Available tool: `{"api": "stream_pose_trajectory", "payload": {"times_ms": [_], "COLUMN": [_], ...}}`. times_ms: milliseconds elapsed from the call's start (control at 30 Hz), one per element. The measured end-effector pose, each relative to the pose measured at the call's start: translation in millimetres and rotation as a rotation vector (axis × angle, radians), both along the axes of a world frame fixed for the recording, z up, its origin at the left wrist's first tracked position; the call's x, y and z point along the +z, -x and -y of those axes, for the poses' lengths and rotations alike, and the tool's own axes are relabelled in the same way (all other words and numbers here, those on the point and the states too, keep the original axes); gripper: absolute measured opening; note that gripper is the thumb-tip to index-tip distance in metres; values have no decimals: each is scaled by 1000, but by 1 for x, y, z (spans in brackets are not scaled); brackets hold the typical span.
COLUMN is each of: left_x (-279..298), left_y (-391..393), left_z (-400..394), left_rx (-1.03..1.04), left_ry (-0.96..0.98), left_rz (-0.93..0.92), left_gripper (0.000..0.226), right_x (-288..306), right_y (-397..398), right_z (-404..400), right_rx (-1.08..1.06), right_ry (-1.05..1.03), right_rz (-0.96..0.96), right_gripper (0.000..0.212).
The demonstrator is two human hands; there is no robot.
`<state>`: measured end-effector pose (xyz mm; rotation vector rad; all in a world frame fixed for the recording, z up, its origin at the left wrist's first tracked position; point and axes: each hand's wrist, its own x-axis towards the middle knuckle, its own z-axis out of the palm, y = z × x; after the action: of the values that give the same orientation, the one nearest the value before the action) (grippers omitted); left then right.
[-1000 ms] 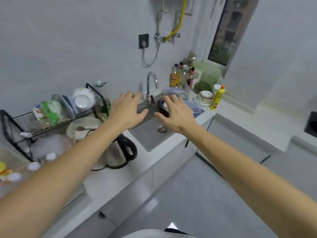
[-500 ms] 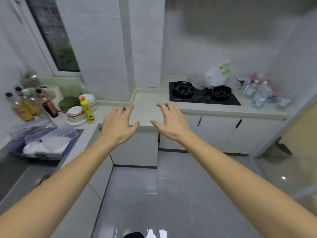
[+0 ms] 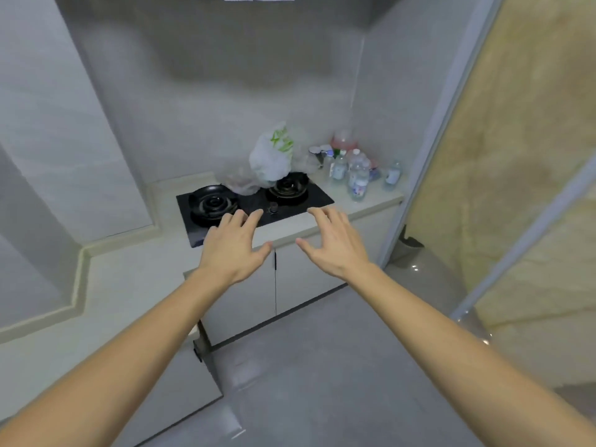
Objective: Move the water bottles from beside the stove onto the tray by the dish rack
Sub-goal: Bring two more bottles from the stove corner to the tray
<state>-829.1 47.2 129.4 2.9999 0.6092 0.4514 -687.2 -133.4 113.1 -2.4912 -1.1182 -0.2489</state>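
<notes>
Several clear water bottles (image 3: 358, 177) stand clustered on the pale counter (image 3: 371, 201) to the right of the black two-burner stove (image 3: 251, 203); one more bottle (image 3: 392, 175) stands apart at the far right. My left hand (image 3: 233, 250) hovers in front of the stove's near edge, fingers spread, holding nothing. My right hand (image 3: 333, 245) hovers beside it, in front of the cabinet, fingers spread and empty, short of the bottles. The tray and dish rack are out of view.
A white plastic bag (image 3: 272, 156) and a clear bag (image 3: 242, 183) lie across the stove's back. A pink container (image 3: 344, 141) stands behind the bottles. White cabinet doors (image 3: 290, 279) run under the counter. A yellowish door (image 3: 503, 175) is at right.
The view has swung from the sink and dish rack round to the stove corner. Both empty hands stay stretched out in front, and the stove and bottles are now closer.
</notes>
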Motion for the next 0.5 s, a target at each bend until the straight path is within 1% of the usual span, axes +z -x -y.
{"api": "stream_pose_trajectory", "payload": {"times_ms": [267, 500], "left_x": [-11, -38], "left_y": [-195, -362], "left_z": [-9, -11], "left_rx": [-194, -200], "left_ry": [30, 45], "left_rz": [-9, -69], "left_gripper": [71, 71], "right_x": [-17, -55], "right_y": [-148, -320], "right_z": [23, 26], "right_rx": [-210, -225], "right_ry": [25, 38], "right_rz": [-32, -82], "right_gripper": [69, 68]}}
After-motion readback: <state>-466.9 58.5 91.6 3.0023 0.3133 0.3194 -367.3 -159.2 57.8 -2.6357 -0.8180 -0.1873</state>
